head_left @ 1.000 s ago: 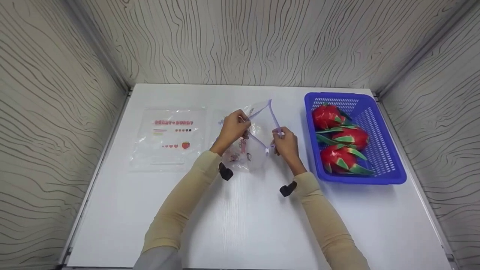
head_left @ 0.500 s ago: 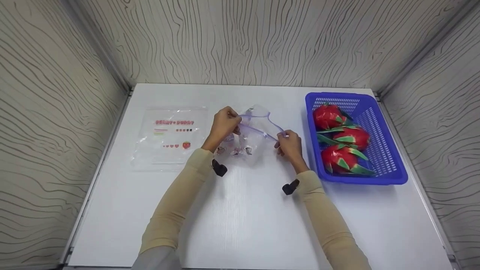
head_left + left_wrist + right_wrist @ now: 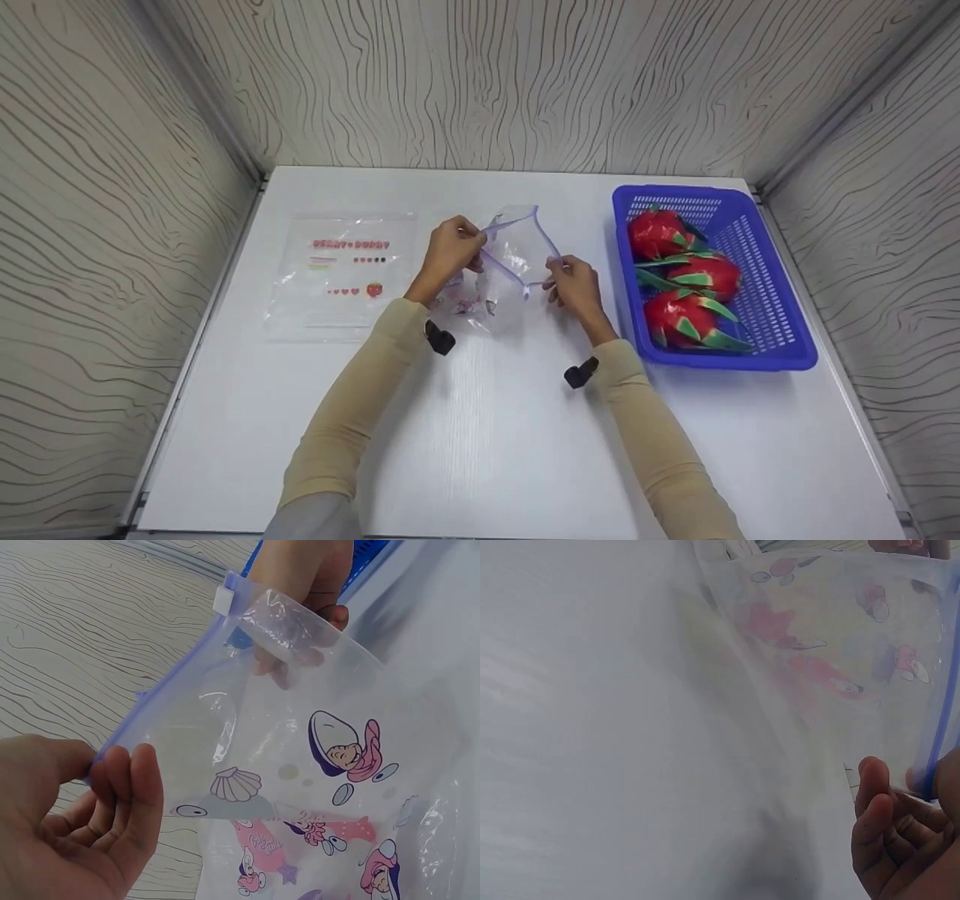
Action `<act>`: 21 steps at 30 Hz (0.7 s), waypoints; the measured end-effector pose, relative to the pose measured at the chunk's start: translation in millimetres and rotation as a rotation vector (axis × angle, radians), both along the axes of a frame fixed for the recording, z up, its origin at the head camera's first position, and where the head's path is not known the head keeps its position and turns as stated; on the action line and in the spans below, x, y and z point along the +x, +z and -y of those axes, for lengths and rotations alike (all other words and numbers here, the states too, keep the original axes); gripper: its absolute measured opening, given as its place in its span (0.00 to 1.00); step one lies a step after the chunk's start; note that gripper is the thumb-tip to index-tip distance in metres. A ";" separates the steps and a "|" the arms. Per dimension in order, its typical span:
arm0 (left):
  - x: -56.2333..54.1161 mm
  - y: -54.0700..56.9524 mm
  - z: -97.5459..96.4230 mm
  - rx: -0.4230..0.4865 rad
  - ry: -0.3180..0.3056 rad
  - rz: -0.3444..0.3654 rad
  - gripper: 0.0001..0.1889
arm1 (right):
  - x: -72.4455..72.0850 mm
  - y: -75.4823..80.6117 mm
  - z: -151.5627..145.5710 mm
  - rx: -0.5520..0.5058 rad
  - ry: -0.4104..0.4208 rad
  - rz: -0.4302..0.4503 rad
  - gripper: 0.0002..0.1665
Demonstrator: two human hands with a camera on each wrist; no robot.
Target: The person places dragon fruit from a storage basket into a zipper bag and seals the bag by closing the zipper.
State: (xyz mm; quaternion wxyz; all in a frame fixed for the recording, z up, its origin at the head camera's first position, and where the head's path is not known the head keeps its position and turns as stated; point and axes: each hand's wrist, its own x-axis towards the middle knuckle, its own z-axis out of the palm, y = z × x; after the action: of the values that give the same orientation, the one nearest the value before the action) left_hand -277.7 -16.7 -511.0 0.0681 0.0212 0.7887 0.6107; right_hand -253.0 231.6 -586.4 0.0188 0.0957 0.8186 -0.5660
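A clear zip bag (image 3: 345,742) with a purple zipper edge and pink sea-themed prints hangs between the two hands, its mouth spread into a diamond. My left hand (image 3: 451,249) pinches the left corner of the mouth between thumb and fingers. On the opposite side, my right hand (image 3: 576,288) pinches the purple edge, as the right wrist view also shows. A white slider (image 3: 223,600) sits on the zipper in the left wrist view. In the head view the left hand covers part of the bag's printed body.
A flat clear bag (image 3: 343,270) with red lettering and a strawberry print lies on the white table (image 3: 480,450) to the left. At right stands a blue basket (image 3: 780,300) holding three red dragon fruits (image 3: 684,319). Patterned panels (image 3: 480,82) enclose the table.
My left hand has shifted left and slightly away from me, and my right hand a little right. The bag's mouth narrowed half a second ago and is now wide again.
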 end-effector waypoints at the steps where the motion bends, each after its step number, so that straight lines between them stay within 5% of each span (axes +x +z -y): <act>1: 0.1 -0.2 -0.5 0.005 -0.004 -0.004 0.07 | -0.1 0.7 0.4 -0.001 0.004 -0.009 0.20; 7: -1.0 -2.3 -3.8 0.041 -0.024 -0.030 0.06 | -1.5 5.6 2.2 0.024 0.031 -0.042 0.21; 21: -0.8 -1.5 -7.5 0.152 -0.018 0.031 0.04 | -6.0 15.6 1.2 0.031 0.052 -0.041 0.22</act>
State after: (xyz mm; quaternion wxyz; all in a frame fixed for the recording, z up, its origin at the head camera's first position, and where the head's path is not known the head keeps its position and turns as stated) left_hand -278.5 -9.2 -512.4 0.0841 0.0239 0.7386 0.6685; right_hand -259.0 230.4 -570.8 0.0153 0.0630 0.8297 -0.5544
